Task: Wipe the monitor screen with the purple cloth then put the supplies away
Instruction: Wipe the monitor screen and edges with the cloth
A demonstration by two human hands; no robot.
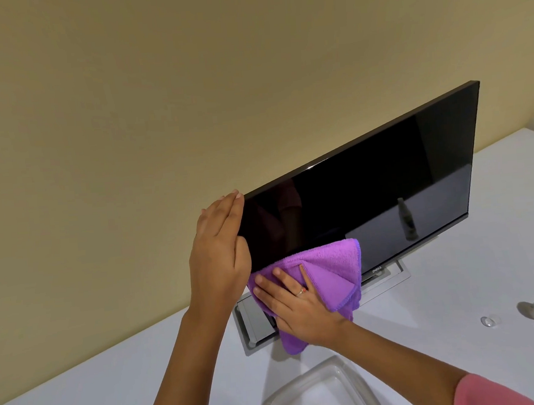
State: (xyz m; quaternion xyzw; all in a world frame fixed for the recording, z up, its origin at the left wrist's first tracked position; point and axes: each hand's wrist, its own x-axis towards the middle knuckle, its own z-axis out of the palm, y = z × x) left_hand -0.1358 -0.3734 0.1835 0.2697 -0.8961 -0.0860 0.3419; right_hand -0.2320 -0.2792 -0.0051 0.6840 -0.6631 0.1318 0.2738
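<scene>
**Wiping the monitor's lower left corner**

Clear tray [320, 391] sits on the counter [83, 398] before the monitor [369, 189]. Right hand [298, 307], fingers flat, presses the purple cloth [327, 271] against the monitor's lower left corner. Left hand [222, 253], fingers straight, braces the monitor's left edge.

One word can be read: the brand "DELL" in small pale letters on the lower bezel of the flat black monitor with the dark, switched-off screen [369, 195], just right of centre in the frame. It appears tilted with the monitor.
</scene>
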